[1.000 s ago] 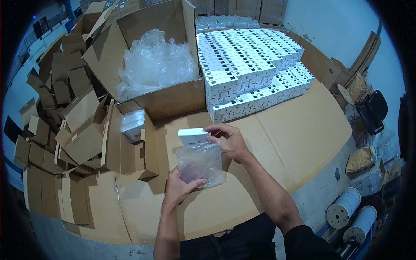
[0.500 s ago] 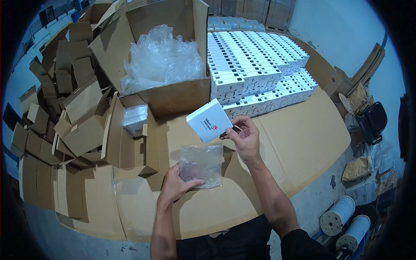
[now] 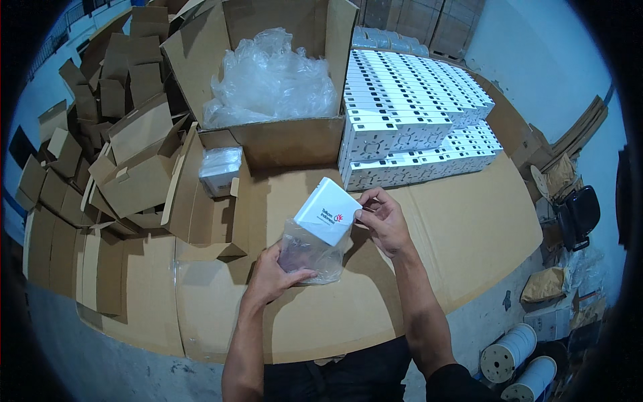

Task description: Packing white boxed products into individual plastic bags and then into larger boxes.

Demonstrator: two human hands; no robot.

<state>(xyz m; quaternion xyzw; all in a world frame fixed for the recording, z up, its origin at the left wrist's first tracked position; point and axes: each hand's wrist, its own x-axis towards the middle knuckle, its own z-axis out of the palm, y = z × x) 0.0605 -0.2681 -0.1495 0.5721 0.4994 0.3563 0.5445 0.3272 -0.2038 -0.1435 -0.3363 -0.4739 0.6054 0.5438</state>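
My right hand (image 3: 386, 224) pinches a flat white plastic box (image 3: 327, 209) by its right edge; the box is tilted and has a printed logo on its face. My left hand (image 3: 273, 273) grips a clear plastic bag (image 3: 309, 258) by its lower left part. The lower corner of the box overlaps the bag's upper end; whether it is inside the opening I cannot tell. To the left, an open cardboard carton (image 3: 233, 238) holds several plastic-wrapped white pieces (image 3: 220, 170) at its far end.
A large open cardboard box (image 3: 288, 147) full of clear plastic bags (image 3: 271, 80) stands behind. Stacked white boxes (image 3: 402, 124) rise at the back right. Empty cartons (image 3: 137, 161) pile up on the left. Cable spools (image 3: 509, 352) lie on the floor at right.
The white box has come down to the bag's upper end, in my right hand. My left hand still holds the bag, and the whole view has shifted slightly.
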